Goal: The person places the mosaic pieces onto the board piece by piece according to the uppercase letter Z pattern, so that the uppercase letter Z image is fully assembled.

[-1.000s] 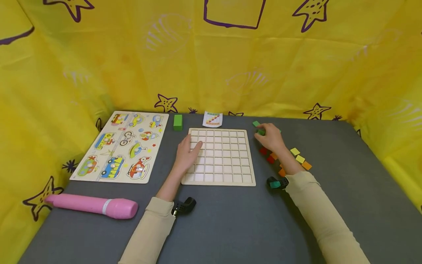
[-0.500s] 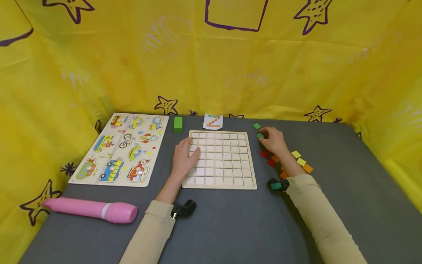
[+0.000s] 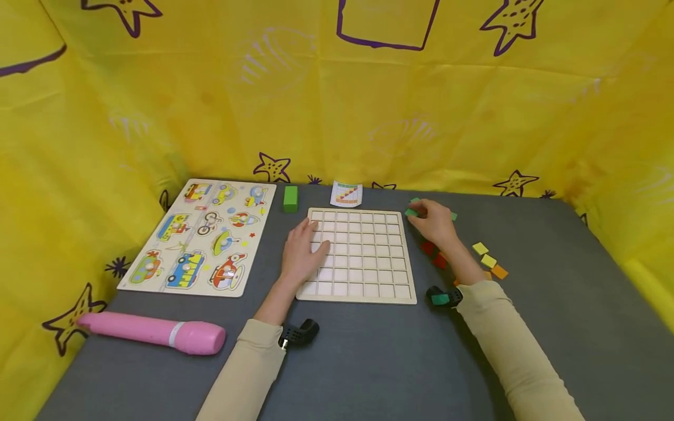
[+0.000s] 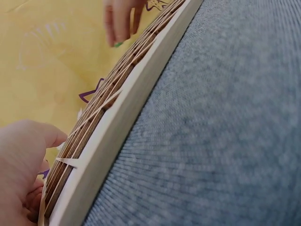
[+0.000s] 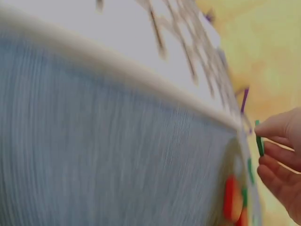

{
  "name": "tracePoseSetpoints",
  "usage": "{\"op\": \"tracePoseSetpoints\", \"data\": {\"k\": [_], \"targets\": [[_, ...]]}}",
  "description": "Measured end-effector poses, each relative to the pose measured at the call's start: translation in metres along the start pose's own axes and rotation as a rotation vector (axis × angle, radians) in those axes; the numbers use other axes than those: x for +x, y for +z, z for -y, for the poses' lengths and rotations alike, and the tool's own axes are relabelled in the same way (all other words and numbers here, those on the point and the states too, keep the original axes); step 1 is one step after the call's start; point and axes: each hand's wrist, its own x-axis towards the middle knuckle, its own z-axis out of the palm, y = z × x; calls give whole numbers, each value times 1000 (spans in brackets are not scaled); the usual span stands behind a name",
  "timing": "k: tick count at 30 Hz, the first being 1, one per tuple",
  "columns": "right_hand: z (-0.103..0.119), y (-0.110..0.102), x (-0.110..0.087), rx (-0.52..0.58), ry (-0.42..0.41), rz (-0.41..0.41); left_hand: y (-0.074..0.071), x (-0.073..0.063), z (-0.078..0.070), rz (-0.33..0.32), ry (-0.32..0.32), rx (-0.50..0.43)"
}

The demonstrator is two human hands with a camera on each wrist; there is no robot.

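My left hand point(image 3: 302, 251) rests on the left edge of a wooden grid board point(image 3: 357, 297), its thumb spread over the squares. In the left wrist view the thumb of the left hand point(image 4: 21, 160) lies over the board's rim point(image 4: 108, 141). Beyond the board's far right corner, my right hand point(image 3: 436, 223) pinches a green square tile point(image 3: 411, 213) between thumb and fingers. The right wrist view shows this green tile point(image 5: 259, 139) edge-on, held above the table. Other green tiles point(image 3: 454, 216) lie around the right hand, partly hidden by it.
Red tiles point(image 3: 439, 261), yellow tiles point(image 3: 488, 261) and orange tiles point(image 3: 499, 272) lie near the right forearm. Behind the board are a pattern card point(image 3: 346, 194) and a green block point(image 3: 291, 199). Left stand a vehicle puzzle point(image 3: 200, 234) and a pink microphone-shaped object point(image 3: 152, 331).
The right hand has lifted a green tile and shifted slightly left toward the board's corner. My left hand stays on the board's left edge. The head view has shifted slightly.
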Motion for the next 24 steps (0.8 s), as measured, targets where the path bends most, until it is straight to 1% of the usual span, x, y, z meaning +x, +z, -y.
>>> {"op": "tracePoseSetpoints", "data": {"k": [3, 6, 9, 12, 16, 18, 24], "targets": [[20, 6, 2, 71, 2, 42, -2, 0, -2, 30, -16, -16], [41, 15, 6, 112, 1, 104, -4, -1, -6, 80, -25, -26], [61, 29, 10, 133, -34, 161, -6, -2, -10, 161, -32, -5], [76, 45, 16, 135, -82, 201, -8, -3, -12, 234, -38, 28], [90, 66, 24, 139, -130, 241, -10, -4, -13, 301, -56, 72], [94, 75, 28, 138, -152, 246, -10, -5, -12, 316, -57, 79], [103, 93, 39, 119, -191, 222, -10, -5, -11, 313, -30, 104]]}}
